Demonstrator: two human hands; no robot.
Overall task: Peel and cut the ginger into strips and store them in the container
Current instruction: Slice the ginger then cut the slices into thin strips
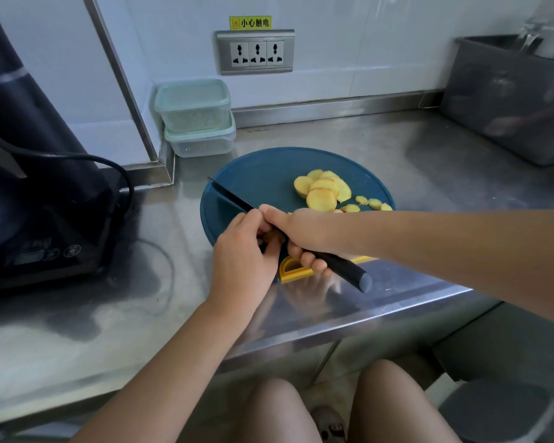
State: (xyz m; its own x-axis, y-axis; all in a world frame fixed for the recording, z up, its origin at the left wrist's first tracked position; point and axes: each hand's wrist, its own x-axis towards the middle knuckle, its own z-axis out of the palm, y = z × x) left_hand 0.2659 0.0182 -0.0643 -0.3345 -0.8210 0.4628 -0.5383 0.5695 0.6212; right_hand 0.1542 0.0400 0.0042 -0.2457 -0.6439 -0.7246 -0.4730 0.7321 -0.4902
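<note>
A round dark blue cutting board (263, 174) lies on the steel counter. Yellow ginger slices (322, 190) are piled on its right half, with smaller bits (373, 204) beside them. My right hand (304, 235) grips the black handle of a knife (349, 270), whose dark blade (231, 196) points up and left over the board. My left hand (243, 251) is curled at the board's near edge, its fingertips against the blade; a small piece of ginger seems to be under them, mostly hidden. Two lidded clear containers (195, 116) stand stacked at the back wall.
A yellow plastic tool (293, 271) lies at the board's near edge under my hands. A dark appliance (39, 187) with a cord fills the left. A grey bin (512, 97) stands at the back right. The counter's front edge (333, 327) runs just below my hands.
</note>
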